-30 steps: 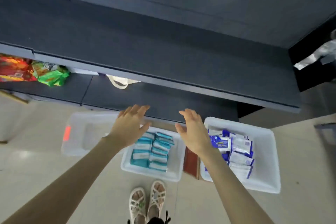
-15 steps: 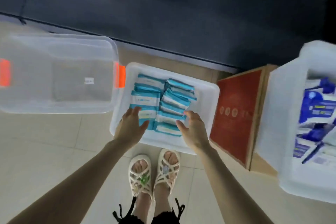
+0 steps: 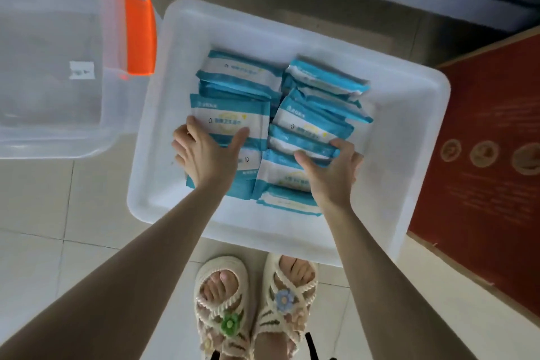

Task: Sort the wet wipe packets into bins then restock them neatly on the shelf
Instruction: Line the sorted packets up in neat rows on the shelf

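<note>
Near the white plastic bin's (image 3: 409, 126) front edge, your left hand (image 3: 204, 158) and right hand (image 3: 330, 175) each clasp teal-and-white wet wipe packets (image 3: 233, 73). Lifted unevenly, slick packets could slide out.

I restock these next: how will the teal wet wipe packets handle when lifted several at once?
Teal wet wipe packets look soft and pillowy, so probably flex when gripped. Their film looks glossy and they lie overlapped in the white bin, so a handful may slide apart.
</note>
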The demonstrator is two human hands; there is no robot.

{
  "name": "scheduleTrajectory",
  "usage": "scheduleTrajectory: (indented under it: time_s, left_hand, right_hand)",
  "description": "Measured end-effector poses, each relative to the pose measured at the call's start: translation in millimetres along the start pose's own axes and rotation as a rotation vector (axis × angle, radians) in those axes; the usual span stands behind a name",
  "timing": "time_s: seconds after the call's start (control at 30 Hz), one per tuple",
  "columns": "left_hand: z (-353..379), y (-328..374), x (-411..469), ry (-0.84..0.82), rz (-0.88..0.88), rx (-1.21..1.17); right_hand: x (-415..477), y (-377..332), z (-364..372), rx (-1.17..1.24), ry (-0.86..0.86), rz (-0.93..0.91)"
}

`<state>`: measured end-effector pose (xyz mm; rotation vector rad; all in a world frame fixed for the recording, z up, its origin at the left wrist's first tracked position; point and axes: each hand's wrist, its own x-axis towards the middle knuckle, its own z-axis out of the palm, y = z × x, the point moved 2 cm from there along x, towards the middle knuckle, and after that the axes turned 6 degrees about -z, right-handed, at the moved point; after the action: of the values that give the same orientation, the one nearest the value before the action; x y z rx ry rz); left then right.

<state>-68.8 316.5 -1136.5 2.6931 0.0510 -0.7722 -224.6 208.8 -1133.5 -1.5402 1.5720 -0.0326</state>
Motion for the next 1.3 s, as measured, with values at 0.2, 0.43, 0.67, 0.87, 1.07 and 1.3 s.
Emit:
scheduleTrajectory:
  time_s: [0.2,0.43,0.67,0.87,1.07,1.3]
  left_hand:
    - [-11,4,-4,0.012,-0.055,-0.058]
    - [-60,20,-41,-0.116,-0.123,-0.359]
    - [-194,79,-135,-0.356,-0.141,-0.760]
    - [-355,150,-218,-0.478,-0.014,-0.891]
    - [-525,217,-302,-0.360,0.245,-0.993]
    - [-707,289,-377,-0.195,0.569,-1.037]
  right_hand:
    - [6,0,-5,0.078,0.054,0.031]
    - [-22,-44,-62,0.350,0.041,0.014]
    - [-107,-164,-168,0.519,-0.185,0.039]
    - [-197,-305,-272,0.634,-0.391,-0.062]
    - [-288,-459,-389,0.689,-0.414,-0.292]
    - [-401,-636,-512,0.559,-0.422,-0.744]
